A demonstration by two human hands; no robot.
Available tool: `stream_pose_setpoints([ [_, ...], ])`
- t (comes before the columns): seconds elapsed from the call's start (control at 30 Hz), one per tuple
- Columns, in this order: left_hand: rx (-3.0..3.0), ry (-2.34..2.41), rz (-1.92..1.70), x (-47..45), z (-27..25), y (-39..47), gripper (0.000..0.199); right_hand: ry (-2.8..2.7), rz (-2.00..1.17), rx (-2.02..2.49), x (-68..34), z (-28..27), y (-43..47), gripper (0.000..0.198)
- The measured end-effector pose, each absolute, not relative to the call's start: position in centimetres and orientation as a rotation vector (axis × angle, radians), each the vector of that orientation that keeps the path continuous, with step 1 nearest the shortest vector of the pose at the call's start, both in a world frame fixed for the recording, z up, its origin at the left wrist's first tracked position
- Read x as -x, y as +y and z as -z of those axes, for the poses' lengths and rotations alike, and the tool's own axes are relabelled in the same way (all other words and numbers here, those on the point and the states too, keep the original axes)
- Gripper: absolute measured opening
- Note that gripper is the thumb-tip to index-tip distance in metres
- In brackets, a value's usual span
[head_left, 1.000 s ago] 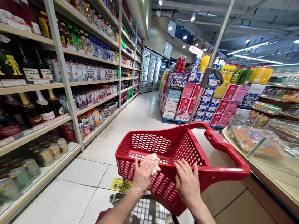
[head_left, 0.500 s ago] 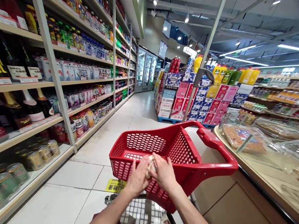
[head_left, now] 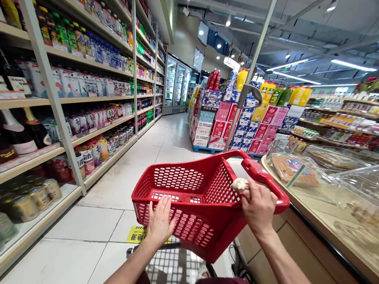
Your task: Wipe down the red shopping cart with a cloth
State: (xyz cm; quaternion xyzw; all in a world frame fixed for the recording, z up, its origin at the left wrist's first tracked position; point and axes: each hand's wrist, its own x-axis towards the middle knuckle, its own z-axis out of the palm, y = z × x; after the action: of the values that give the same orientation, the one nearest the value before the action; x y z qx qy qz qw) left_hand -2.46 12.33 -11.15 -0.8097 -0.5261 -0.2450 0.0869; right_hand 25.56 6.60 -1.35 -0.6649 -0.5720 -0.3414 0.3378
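Observation:
Beneath my hands is a red plastic shopping cart (head_left: 183, 221) with perforated sides, a bare-looking basket and a thick red handle. My right hand (head_left: 260, 207) is closed around a small cream-white crumpled wad (head_left: 240, 184), its kind not clear; it pokes out past my fingers near the handle. Whether that hand touches the handle too, I cannot tell. My left hand (head_left: 160, 221) lies over the cart's near side at the left, fingers stretched out and holding nothing, the fingertips reaching past the rim.
Drink shelves (head_left: 92, 62) line the left side. Ahead, the tiled aisle (head_left: 170, 133) runs to glass-door coolers (head_left: 176, 83). Stacked drink cartons (head_left: 242, 125) stand beyond the cart. A counter (head_left: 299, 218) with packed food (head_left: 296, 170) borders the right. Cables (head_left: 246, 276) lie beside it.
My hands have come apart. The right has moved right to the cart handle with the wad; the left has shifted left and lies open at the rim. The view has turned slightly right.

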Motion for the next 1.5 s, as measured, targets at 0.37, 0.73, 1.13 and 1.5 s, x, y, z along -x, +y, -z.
stream_pose_setpoints([
  [0.37, 2.441, -1.522, 0.560, 3.0, 10.1, 11.5, 0.060, -2.065, 0.835, 1.533, -22.1, 6.3, 6.1, 0.042],
  [0.73, 2.404, -1.585, 0.470, 2.3, 10.3, 11.3, 0.064, -1.987, 0.969, 1.607, -23.9, 6.1, 5.1, 0.045],
  [1.13, 2.374, -1.605, 0.455, 2.0, 10.5, 11.2, 0.063, -1.914, 0.979, 1.687, -26.2, 5.1, 3.3, 0.049],
  [1.5, 2.364, -1.588, 0.456, 1.3, 10.7, 10.4, 0.066, -1.863, 0.911, 1.729, -25.1, 5.4, 3.4, 0.052],
])
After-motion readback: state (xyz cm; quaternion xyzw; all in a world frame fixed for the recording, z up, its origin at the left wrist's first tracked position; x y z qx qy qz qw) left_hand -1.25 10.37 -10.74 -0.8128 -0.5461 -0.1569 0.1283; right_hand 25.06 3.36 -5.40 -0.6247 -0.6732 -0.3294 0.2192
